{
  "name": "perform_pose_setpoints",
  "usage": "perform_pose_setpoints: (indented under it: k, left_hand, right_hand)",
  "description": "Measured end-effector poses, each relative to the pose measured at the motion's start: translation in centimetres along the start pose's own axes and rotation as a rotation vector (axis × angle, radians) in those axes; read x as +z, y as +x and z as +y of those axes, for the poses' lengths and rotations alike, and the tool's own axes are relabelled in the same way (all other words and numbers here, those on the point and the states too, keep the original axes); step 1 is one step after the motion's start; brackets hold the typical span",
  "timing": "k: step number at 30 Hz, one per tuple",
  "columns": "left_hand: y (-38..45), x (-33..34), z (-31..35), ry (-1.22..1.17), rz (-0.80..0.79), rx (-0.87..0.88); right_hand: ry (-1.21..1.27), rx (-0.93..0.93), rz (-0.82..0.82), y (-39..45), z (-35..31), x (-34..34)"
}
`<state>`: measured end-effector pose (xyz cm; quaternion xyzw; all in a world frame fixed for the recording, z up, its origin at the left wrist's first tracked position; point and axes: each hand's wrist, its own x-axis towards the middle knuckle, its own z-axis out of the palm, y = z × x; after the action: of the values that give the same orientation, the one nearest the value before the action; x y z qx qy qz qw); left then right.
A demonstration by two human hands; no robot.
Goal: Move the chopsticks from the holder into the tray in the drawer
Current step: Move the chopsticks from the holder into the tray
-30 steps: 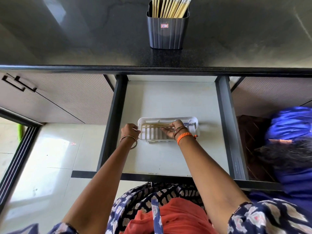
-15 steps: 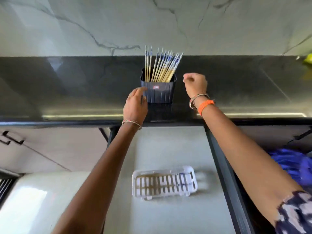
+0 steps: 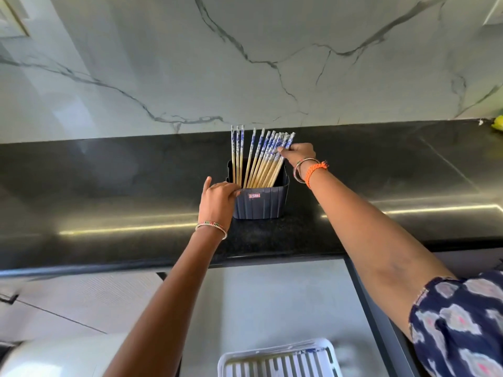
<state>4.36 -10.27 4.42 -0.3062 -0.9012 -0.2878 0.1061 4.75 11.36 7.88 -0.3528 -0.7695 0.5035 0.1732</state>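
Observation:
A dark ribbed holder (image 3: 260, 203) stands on the black counter and holds several chopsticks (image 3: 261, 159) with blue-and-white tops. My left hand (image 3: 217, 198) grips the holder's left rim. My right hand (image 3: 298, 153) pinches the tops of the rightmost chopsticks in the bundle. A white slotted tray (image 3: 280, 360) lies in the open drawer (image 3: 272, 300) below, at the bottom edge of the view, with a few chopsticks along its far side.
The black counter (image 3: 381, 186) runs across the view under a marble wall. The drawer's dark right rail (image 3: 378, 317) passes below my right arm. Closed cabinet fronts (image 3: 81, 300) sit to the left. A yellow-green object (image 3: 496, 123) lies at the far right.
Both hands left the tray in the drawer and rose to the counter. My left hand took hold of the holder's rim, and my right hand reached the chopstick tops.

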Motion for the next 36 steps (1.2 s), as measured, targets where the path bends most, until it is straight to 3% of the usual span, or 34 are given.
perform_pose_setpoints:
  k: [6,10,13,16,19,22,24,31,36]
  left_hand:
    - [0.0,0.3,0.3,0.024,0.048,-0.034]
    - [-0.6,0.0,1.1,0.003,0.008,-0.032]
    - [-2.2,-0.8,1.5,-0.054,0.070,-0.017]
    - [-6.3,-1.1,1.1,-0.180,0.147,-0.130]
    - [-11.7,-0.1,-0.5,-0.266,0.127,-0.297]
    - [-17.0,1.8,-2.1,-0.320,0.033,-0.471]
    - [-20.0,2.6,-2.3,-0.328,-0.058,-0.581]
    - [-24.8,6.9,-4.1,-0.313,-0.443,-0.879]
    - [-28.2,7.6,-4.5,-0.287,-0.508,-0.893]
  right_hand:
    - [0.077,0.036,0.139,0.5,0.7,-0.2]
    - [0.159,-0.021,0.254,-0.7,0.1,-1.3]
    - [0.144,-0.078,0.394,-2.1,-1.9,-4.1]
    - [0.204,-0.113,0.523,-3.9,-2.5,-8.1]
    - [0.482,-0.042,0.633,-6.8,0.3,-11.2]
    - [0.931,0.106,0.557,-12.0,5.5,-11.0]
    - [1.046,0.283,0.471,-15.4,10.0,-8.7]
    - [1.055,0.845,0.222,-26.0,24.6,0.2]
    - [0.802,0.902,0.227,-29.1,27.7,2.3]
